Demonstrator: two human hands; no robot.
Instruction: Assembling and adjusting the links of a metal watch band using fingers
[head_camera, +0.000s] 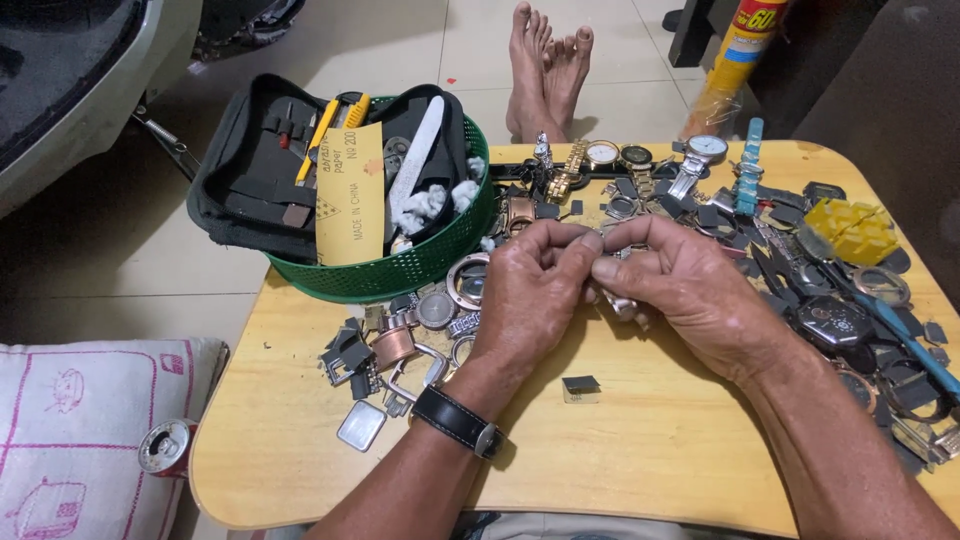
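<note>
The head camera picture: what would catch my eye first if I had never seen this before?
Probably the two hands, left hand and right hand, meeting at the middle of the wooden table and pinching a small metal watch part between them. Around them lies a wide scatter of watch cases and straps, thickest on the right. At the table's back left stands a green basket holding a black tool case.

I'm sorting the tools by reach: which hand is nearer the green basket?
Left. The left hand is just right of the green basket, close to its rim. The right hand lies farther right, beyond the left hand, fingertips meeting it over the wooden table.
</note>
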